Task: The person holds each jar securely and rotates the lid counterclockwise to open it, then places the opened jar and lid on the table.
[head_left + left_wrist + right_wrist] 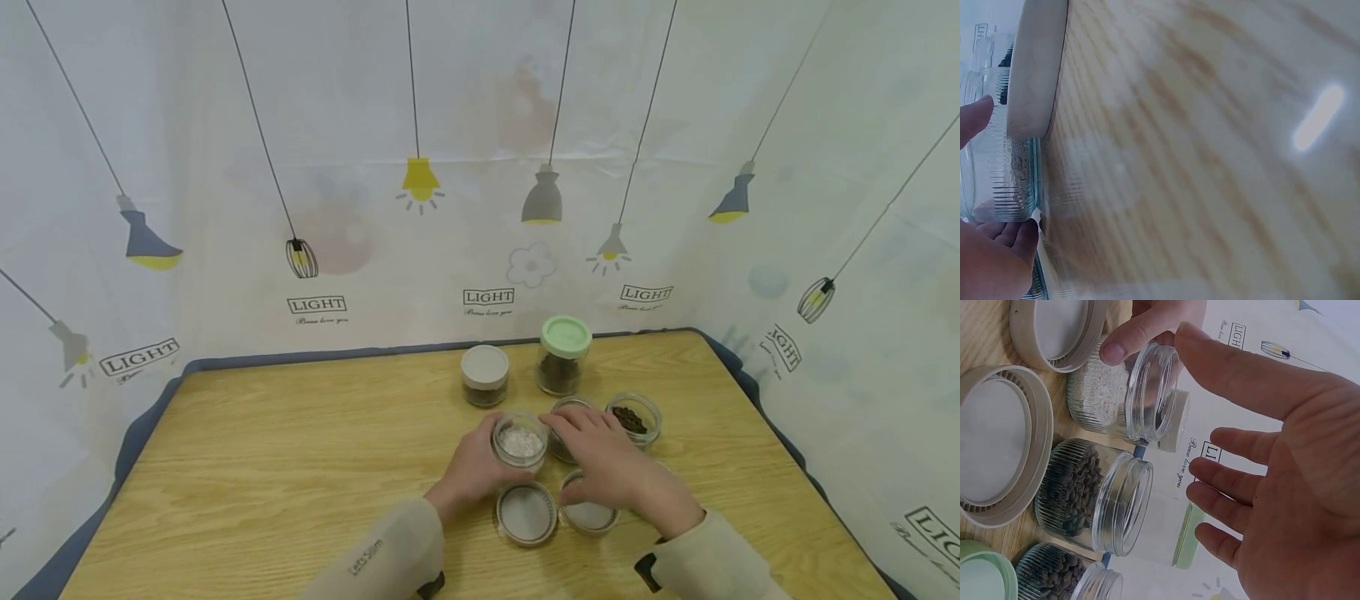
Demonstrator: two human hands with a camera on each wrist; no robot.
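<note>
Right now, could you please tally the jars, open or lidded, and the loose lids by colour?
Open jars: 3
Lidded jars: 2
Loose pale lids: 2
Loose green lid: 1
Total: 8

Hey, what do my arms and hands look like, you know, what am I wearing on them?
Your left sleeve and right sleeve are pale cream. Small dark lettering marks the left one. Black bands show at both cuffs. Your left hand and right hand are gloveless.
</note>
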